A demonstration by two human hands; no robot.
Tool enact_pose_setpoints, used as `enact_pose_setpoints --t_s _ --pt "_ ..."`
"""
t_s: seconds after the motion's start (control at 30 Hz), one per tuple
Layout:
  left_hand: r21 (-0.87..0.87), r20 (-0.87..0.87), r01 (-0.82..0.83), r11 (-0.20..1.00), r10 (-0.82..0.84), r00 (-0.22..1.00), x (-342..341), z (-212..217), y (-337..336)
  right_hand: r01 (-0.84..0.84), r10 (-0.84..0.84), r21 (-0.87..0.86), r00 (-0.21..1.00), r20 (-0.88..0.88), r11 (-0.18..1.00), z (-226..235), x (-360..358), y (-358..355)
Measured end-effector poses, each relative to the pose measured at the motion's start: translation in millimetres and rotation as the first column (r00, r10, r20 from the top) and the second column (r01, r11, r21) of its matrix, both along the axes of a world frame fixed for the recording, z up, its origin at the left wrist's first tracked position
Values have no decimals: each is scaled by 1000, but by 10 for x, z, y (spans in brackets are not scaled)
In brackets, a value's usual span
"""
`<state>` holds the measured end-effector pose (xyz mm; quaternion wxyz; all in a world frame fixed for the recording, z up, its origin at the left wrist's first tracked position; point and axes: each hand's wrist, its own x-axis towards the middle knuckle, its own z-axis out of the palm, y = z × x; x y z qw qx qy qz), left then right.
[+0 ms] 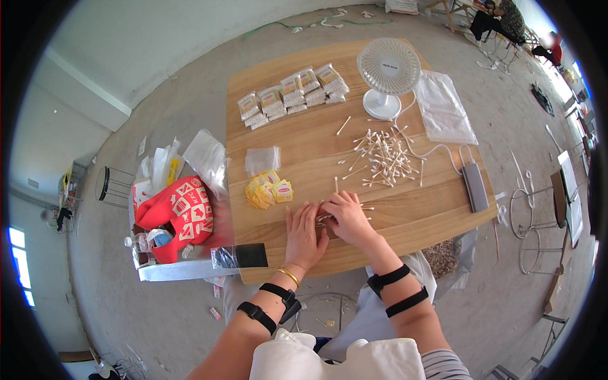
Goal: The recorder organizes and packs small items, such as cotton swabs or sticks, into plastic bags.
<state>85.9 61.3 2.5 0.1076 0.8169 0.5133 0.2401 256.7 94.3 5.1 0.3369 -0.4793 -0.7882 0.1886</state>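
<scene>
My left hand (306, 235) rests on the wooden table near its front edge, fingers stretched out and its thumb beside the right hand. Close against it, my right hand (347, 217) curls over a few cotton swabs (368, 208), whose tips stick out past its right side. Most of their length is hidden under the fingers. One swab (335, 183) lies just beyond the right hand. Farther off is a loose heap of cotton swabs (386, 157). Small yellow-and-white printed cards (269, 190) lie in a pile ahead of my left hand, with clear plastic bags (262, 161) behind them.
Filled swab packets (292, 92) stand stacked at the table's (304, 136) far left. A white fan (387, 73) stands at the back, cabled to a grey power bank (475, 187) on the right. Plastic sheeting (446, 107) covers the far right corner. A red bag (183, 215) sits left of the table.
</scene>
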Motion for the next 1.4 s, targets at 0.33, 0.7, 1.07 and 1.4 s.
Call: enact_pose_setpoints --t_s 0.33,0.7,1.07,1.4 --pt "-7 9 67 998 -67 998 -33 1 0 42 -41 -117 999 14 992 259 386 -9" --pt "-79 -111 172 982 -180 977 -24 10 32 -15 31 -134 993 117 991 254 477 -61" --pt "-80 36 148 986 -146 989 -15 0 48 143 -132 -85 984 122 986 245 668 -198" --pt "-33 -80 164 986 -167 983 31 57 30 193 -191 -60 981 27 979 128 728 -195"
